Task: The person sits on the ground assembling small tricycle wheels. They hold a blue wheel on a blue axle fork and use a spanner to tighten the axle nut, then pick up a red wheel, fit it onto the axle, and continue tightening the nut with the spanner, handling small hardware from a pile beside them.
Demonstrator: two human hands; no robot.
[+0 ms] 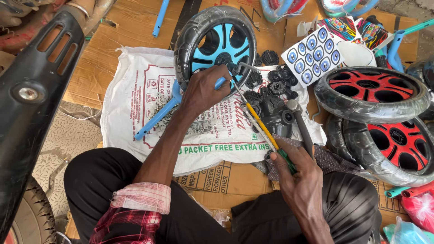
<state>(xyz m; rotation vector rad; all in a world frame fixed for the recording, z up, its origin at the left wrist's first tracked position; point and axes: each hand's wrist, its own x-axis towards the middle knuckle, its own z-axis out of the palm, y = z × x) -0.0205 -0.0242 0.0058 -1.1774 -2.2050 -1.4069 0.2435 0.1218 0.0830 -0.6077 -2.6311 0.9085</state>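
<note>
So the blue wheel (216, 43) sits upper middle of the frame, lying on a white sack (135, 99) spread over cardboard (95, 68) on the floor, probably to catch the small bits. Left hand (203, 88) is wrapped around a blue tube (160, 113) right at the hub, looks like it's pinning it steady against the wheel. Right hand (300, 174), lower right, is closed on a green-handled screwdriver (260, 126) with a yellow shaft, tip angled up toward the hub, and a hammer (300, 124) sits in the same grip.

Tyre is chunky black ribbed plastic, spokes glossy blue. Two red wheels (375, 90) are stacked at the right edge, same moulding. Pile of black plastic caps (271, 88) just right of the hub, within reach. Sticker sheet (312, 56) with blue circles at the top right. Sack is woven and crinkly.
</note>
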